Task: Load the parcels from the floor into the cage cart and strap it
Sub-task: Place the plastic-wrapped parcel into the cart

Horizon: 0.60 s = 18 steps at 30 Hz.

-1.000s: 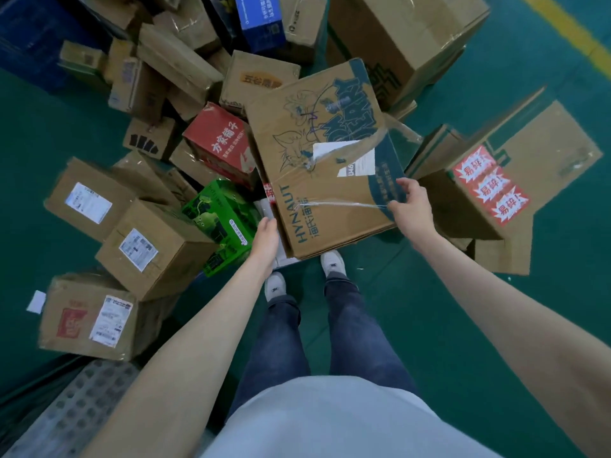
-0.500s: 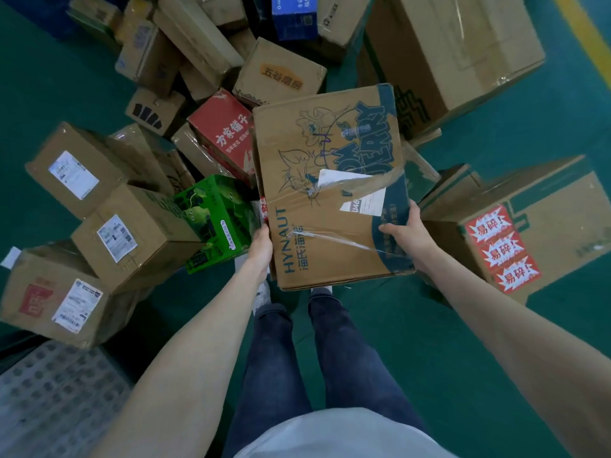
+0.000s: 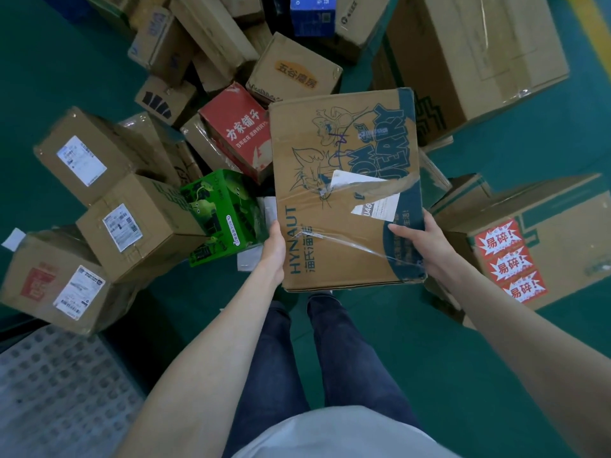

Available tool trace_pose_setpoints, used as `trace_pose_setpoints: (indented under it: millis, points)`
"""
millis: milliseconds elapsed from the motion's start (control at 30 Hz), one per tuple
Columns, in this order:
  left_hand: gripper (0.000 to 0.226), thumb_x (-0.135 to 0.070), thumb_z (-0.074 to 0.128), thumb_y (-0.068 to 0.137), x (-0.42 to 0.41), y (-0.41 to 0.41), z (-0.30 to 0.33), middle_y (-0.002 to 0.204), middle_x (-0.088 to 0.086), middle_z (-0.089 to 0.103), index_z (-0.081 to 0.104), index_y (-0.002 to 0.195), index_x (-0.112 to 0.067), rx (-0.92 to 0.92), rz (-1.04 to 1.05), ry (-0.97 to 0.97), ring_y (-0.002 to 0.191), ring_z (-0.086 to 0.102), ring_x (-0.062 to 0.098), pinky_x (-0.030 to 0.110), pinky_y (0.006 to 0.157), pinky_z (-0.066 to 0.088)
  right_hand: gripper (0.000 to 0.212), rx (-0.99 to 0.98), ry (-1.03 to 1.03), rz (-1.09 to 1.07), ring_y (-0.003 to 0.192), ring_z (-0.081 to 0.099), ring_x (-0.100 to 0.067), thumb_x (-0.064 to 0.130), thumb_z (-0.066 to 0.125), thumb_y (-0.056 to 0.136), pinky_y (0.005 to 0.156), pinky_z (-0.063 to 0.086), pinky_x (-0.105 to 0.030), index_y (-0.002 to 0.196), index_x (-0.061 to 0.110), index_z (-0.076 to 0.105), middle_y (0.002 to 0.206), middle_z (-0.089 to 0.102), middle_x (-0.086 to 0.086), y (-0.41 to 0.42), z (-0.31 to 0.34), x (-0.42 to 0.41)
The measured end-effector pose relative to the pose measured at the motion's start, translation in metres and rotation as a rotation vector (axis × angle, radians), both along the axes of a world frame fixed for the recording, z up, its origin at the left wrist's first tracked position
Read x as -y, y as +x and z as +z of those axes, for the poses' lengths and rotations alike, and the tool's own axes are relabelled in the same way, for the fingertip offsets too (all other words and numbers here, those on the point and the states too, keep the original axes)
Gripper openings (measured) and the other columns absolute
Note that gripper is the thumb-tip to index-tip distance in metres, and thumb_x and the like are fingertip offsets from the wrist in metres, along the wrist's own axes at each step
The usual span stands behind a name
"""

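Observation:
A flat brown HYNAUT carton (image 3: 344, 153) with a blue cartoon print, a white label and loose tape is lifted off the floor in front of me. My left hand (image 3: 273, 249) grips its left edge near the bottom corner. My right hand (image 3: 421, 241) holds the right edge, thumb on the top face and fingers underneath. A pile of parcels covers the green floor beyond: a green printed box (image 3: 221, 213), a red box (image 3: 236, 130) and several brown cartons with labels (image 3: 132, 226).
A carton with red fragile stickers (image 3: 542, 239) lies at the right, and a very large brown carton (image 3: 476, 54) at the top right. A grey perforated cart floor (image 3: 59, 398) shows at the bottom left. Bare green floor (image 3: 496, 375) lies to my right.
Both hands have raised the HYNAUT carton from the pile toward me and it now lies flatter to the camera. The view has shifted, bringing more of the perforated cart floor in.

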State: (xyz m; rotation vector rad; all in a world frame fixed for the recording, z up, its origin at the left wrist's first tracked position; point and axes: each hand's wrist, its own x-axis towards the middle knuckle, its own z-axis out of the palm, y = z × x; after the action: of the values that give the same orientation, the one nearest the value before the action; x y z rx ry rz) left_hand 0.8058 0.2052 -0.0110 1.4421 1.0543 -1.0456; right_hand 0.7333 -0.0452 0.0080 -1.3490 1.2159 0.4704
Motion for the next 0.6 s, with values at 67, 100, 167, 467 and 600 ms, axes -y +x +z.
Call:
trace_pose_setpoints:
  millis: [67, 100, 167, 467, 600]
  points:
    - [0.060, -0.064, 0.026, 0.099, -0.005, 0.000, 0.003, 0.113, 0.004, 0.063, 0.055, 0.129, -0.020, 0.008, -0.020, 0.003, 0.095, 0.061, 0.020, 0.040, 0.084, 0.049, 0.056, 0.014, 0.014, -0.015, 0.111, 0.061, -0.023, 0.019, 0.075, 0.086, 0.103, 0.046, -0.054, 0.132, 0.031, 0.045, 0.118, 0.064, 0.004, -0.001, 0.005, -0.002]
    - [0.065, -0.068, 0.028, 0.097, -0.007, -0.001, 0.008, 0.124, 0.005, 0.062, 0.053, 0.134, -0.021, 0.011, -0.039, 0.001, 0.107, 0.060, 0.022, 0.043, 0.092, 0.049, 0.054, 0.019, 0.017, -0.018, 0.111, 0.061, -0.022, 0.020, 0.075, 0.086, 0.103, 0.046, -0.054, 0.131, 0.031, 0.047, 0.117, 0.065, 0.004, -0.002, 0.007, -0.003]
    - [0.070, -0.073, 0.033, 0.091, -0.010, -0.005, 0.017, 0.136, 0.004, 0.057, 0.050, 0.140, -0.026, 0.036, -0.050, -0.004, 0.123, 0.054, 0.025, 0.048, 0.102, 0.045, 0.057, 0.029, 0.019, -0.016, 0.111, 0.062, -0.023, 0.021, 0.076, 0.086, 0.102, 0.047, -0.055, 0.134, 0.030, 0.047, 0.120, 0.065, 0.003, -0.005, 0.013, -0.006]
    - [0.059, -0.061, 0.051, 0.091, -0.052, -0.040, 0.063, 0.139, -0.007, 0.051, 0.047, 0.143, -0.033, 0.242, -0.002, 0.045, 0.126, 0.049, 0.018, 0.044, 0.108, 0.039, 0.055, 0.105, 0.061, 0.080, 0.109, 0.063, -0.023, 0.022, 0.072, 0.090, 0.097, 0.051, -0.050, 0.138, 0.031, 0.047, 0.120, 0.066, 0.002, -0.013, 0.054, -0.039]
    - [0.064, -0.070, 0.057, 0.075, -0.077, -0.064, 0.079, 0.130, -0.005, 0.062, 0.060, 0.129, -0.036, 0.279, 0.094, 0.078, 0.117, 0.060, 0.020, 0.048, 0.100, 0.049, 0.052, 0.127, 0.078, 0.162, 0.102, 0.066, -0.020, 0.020, 0.071, 0.090, 0.081, 0.055, -0.040, 0.136, 0.030, 0.049, 0.117, 0.068, 0.002, -0.010, 0.073, -0.056]
